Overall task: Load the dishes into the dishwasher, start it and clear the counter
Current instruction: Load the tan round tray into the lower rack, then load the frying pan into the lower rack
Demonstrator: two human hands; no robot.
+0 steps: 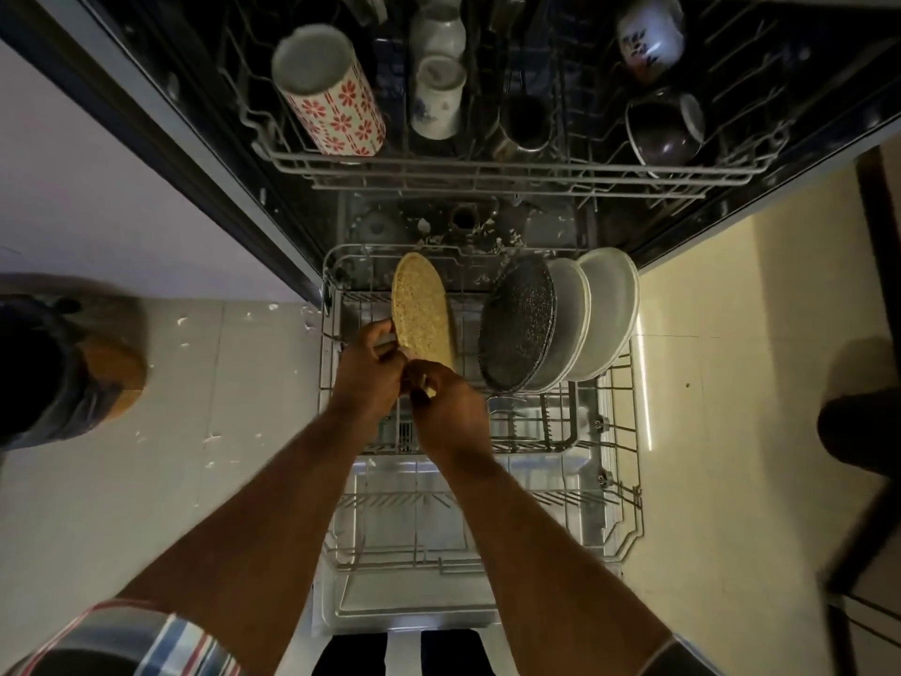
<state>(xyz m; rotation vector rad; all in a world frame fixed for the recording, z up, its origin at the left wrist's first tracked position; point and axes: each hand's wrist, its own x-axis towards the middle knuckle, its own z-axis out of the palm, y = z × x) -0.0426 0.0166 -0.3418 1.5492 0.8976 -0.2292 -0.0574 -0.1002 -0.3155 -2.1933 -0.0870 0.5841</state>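
The dishwasher stands open with its lower rack (pixel 619 485) pulled out over the door. A yellow speckled plate (pixel 421 304) stands on edge in the rack's far left part. My left hand (pixel 373 368) and my right hand (pixel 446 404) both grip its near edge. To its right a dark speckled plate (pixel 517 322) and two white plates (pixel 609 309) lean upright in the rack. The upper rack (pixel 487 170) holds a red-flowered white mug (pixel 331 95), a white cup (pixel 436 95), a dark mug (pixel 524 122), a dark bowl (pixel 663 134) and a floral cup (pixel 648 34).
A dark bin with a tan lid (pixel 63 368) stands on the tiled floor at the left. A dark chair or stool (pixel 863 431) is at the right edge. The near half of the lower rack holds no dishes.
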